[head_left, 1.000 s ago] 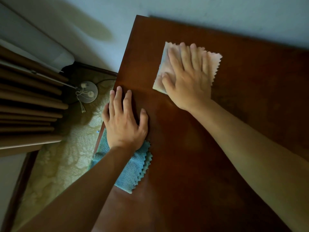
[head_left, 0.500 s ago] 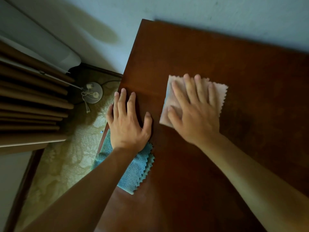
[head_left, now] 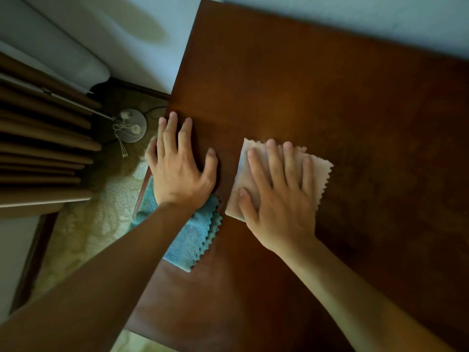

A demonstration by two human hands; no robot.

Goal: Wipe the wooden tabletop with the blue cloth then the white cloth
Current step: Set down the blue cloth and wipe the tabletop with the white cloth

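A dark wooden tabletop [head_left: 317, 85] fills the right of the view. My right hand [head_left: 279, 196] lies flat on a folded white cloth [head_left: 318, 171] with zigzag edges, near the table's middle, fingers spread, pressing it down. My left hand [head_left: 177, 168] rests flat at the table's left edge, fingers apart, its heel and wrist over a folded blue cloth [head_left: 195, 240] that hangs partly off the edge. Most of the blue cloth's upper part is hidden under my left hand and forearm.
A pale wall [head_left: 330, 11] runs behind the table. To the left, brown curtains [head_left: 38, 148] hang beside a round lamp base [head_left: 130, 125] with a cord on patterned carpet [head_left: 83, 224]. The table's left edge drops to the floor.
My right hand has slid the white cloth toward me, from the far part of the table to beside my left hand. My left hand has stayed put on the blue cloth.
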